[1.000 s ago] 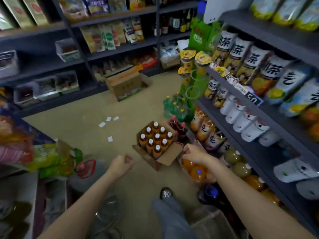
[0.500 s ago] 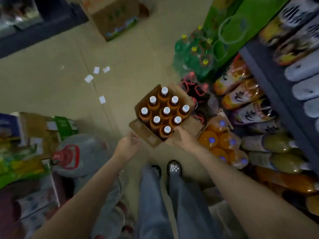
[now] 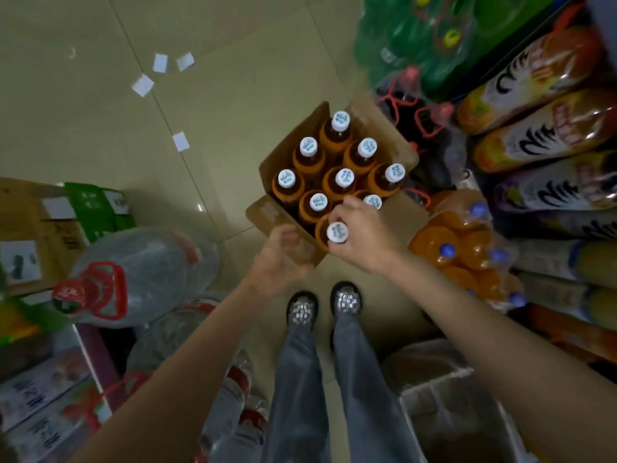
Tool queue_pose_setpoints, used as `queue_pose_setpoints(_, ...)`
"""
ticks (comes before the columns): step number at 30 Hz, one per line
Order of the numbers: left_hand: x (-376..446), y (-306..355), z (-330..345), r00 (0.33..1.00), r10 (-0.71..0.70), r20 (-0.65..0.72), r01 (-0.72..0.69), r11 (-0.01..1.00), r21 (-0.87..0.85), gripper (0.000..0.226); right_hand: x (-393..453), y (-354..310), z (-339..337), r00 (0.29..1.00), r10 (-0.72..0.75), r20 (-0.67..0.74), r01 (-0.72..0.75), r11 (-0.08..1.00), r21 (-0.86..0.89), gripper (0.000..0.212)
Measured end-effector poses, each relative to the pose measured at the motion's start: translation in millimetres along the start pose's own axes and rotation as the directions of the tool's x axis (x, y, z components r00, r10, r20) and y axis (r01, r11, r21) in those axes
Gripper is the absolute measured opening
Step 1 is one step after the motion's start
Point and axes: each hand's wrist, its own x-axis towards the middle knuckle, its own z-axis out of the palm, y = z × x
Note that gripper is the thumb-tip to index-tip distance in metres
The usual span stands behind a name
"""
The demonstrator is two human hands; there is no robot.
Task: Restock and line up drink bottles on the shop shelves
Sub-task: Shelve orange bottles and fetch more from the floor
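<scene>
An open cardboard box (image 3: 397, 142) stands on the floor in front of my feet, filled with several amber drink bottles with white caps. My right hand (image 3: 359, 233) curls round the neck of the nearest bottle (image 3: 336, 232) at the box's near corner. My left hand (image 3: 282, 259) holds the box's near flap, fingers bent over its edge. On the right, the low shelves (image 3: 551, 175) hold large drink bottles lying on their sides.
A shrink-wrapped pack of orange bottles (image 3: 464, 248) lies right of the box, green bottle packs (image 3: 420, 38) beyond it. Big clear water jugs (image 3: 133, 275) and cartons crowd the left. An open box (image 3: 447, 402) sits by my right leg. Paper scraps (image 3: 159, 63) dot the floor.
I have bent down and looked down at the box. My right hand has closed on the nearest bottle's neck, and my left hand has reached the box flap.
</scene>
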Motion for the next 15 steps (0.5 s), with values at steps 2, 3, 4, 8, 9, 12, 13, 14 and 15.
queue_pose_setpoints(2,1,17,5,0.987,0.112,0.115,-0.117,0.993,0.033,0.081,1,-12,-46,0.998,-0.038,-0.058,0.047,0.984,0.170,0.019)
queue_pose_setpoints(3,6,24,9,0.982,0.120,0.149,-0.126,0.991,0.031,0.085,3,-17,-65,0.997,-0.033,-0.069,0.050,0.963,0.266,0.019)
queue_pose_setpoints(4,9,33,9,0.985,0.098,0.140,-0.098,0.995,-0.009,0.083,7,-20,-78,0.997,-0.013,-0.075,0.040,0.925,0.377,0.019)
queue_pose_setpoints(8,20,43,1,0.999,0.042,-0.024,-0.042,0.999,-0.031,0.072,26,-3,-84,0.989,0.147,-0.028,-0.081,0.683,0.726,0.014)
queue_pose_setpoints(9,20,40,-3,0.999,0.024,-0.027,-0.025,0.999,-0.033,0.072,31,14,-72,0.975,0.217,-0.038,-0.131,0.710,0.692,0.018)
queue_pose_setpoints(12,14,23,-12,0.996,-0.074,-0.054,0.071,0.996,-0.050,0.073,35,65,-26,0.937,0.346,-0.034,-0.332,0.919,0.214,0.039)
queue_pose_setpoints(13,10,17,-13,0.993,-0.096,-0.065,0.093,0.994,-0.052,0.073,33,75,-9,0.932,0.362,0.011,-0.361,0.929,0.084,0.044)
queue_pose_setpoints(14,7,11,-14,0.991,-0.115,-0.065,0.110,0.992,-0.067,0.073,32,78,7,0.930,0.367,0.040,-0.368,0.930,0.019,0.046)
queue_pose_setpoints(15,4,6,-14,0.990,-0.127,-0.059,0.123,0.990,-0.071,0.073,32,75,18,0.929,0.369,0.028,-0.369,0.930,-0.003,0.044)
